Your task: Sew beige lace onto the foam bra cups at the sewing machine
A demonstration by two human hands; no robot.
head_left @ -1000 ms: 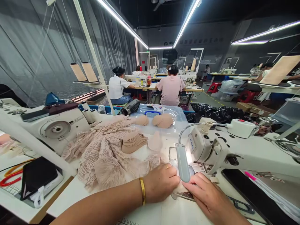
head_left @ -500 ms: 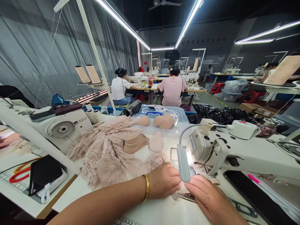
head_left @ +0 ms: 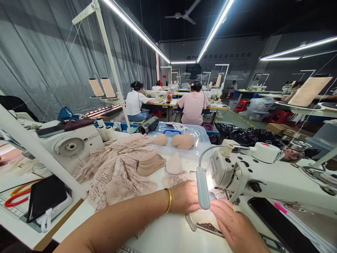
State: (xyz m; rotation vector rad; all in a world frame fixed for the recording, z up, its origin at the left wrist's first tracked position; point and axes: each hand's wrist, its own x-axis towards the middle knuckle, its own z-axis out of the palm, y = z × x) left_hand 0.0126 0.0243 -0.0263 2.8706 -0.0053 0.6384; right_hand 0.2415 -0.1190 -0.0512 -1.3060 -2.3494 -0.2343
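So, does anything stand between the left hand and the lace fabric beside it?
Nothing visible does: the lace fabric shows directly beyond the left hand. The grey lamp hides the spot toward the right hand, so contact there can't be told.

ceiling fan overhead | grey curtain, left | red stool | black bags (shiny plastic) near cardboard boxes

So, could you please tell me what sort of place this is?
Very likely a garment sewing workshop: a sewing machine stands at the right, lace fabric lies heaped on the table, and people sit before other machines ahead.
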